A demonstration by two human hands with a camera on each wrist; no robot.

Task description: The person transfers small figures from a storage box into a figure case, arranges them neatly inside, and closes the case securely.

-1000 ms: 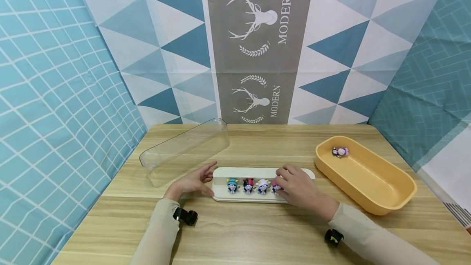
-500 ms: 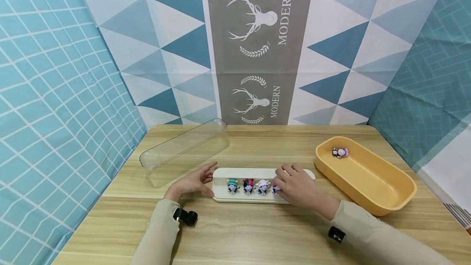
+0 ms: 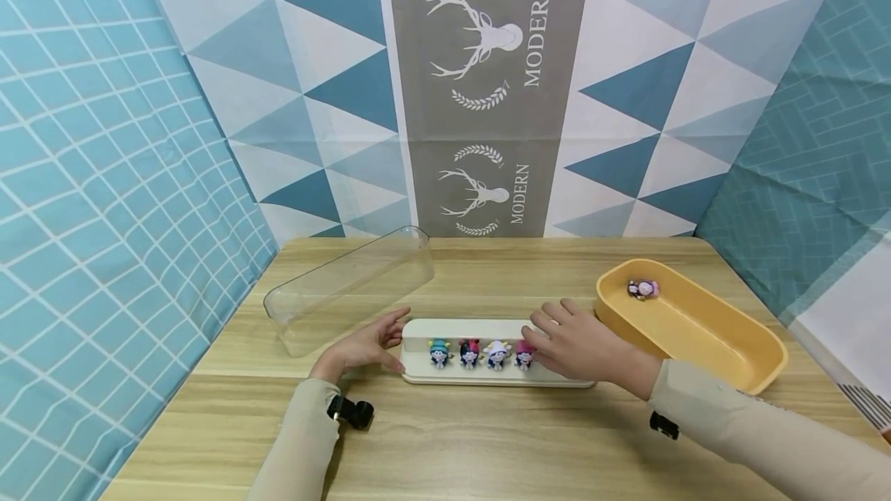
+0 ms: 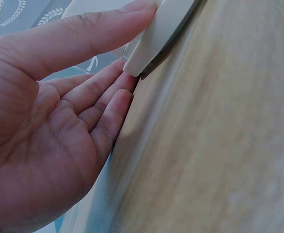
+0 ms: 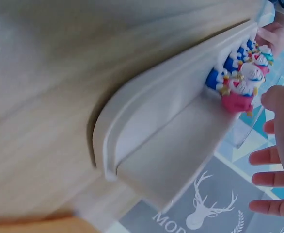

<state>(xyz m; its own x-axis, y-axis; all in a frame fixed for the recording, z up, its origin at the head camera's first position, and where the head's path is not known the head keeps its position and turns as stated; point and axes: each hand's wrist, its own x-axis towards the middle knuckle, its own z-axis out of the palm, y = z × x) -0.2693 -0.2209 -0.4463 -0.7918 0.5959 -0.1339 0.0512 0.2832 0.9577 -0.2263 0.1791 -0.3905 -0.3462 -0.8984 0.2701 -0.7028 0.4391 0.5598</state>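
A long white stepped display base (image 3: 445, 326) lies on the table, with several small doll figurines standing in a row on its lower step. My left hand (image 3: 365, 342) holds the base's left end; in the left wrist view the thumb (image 4: 98, 36) lies on its edge and the fingertips reach around the corner. Beside the rightmost figurine, pink-hatted (image 3: 524, 354), hovers my right hand (image 3: 574, 342), fingers spread and nothing in them. A gap shows between that thumb and the pink figurine (image 5: 238, 99) in the right wrist view.
A yellow bin (image 3: 696, 346) stands at the right, another small figurine (image 3: 643, 289) lying inside its far end. Behind my left hand sits a clear plastic cover (image 3: 348, 277) on the wooden table (image 3: 445, 439). Patterned cloth walls surround the table.
My right hand has let go of the pink-hatted figurine and moved slightly right and up, uncovering it. My left hand stays at the base's end.
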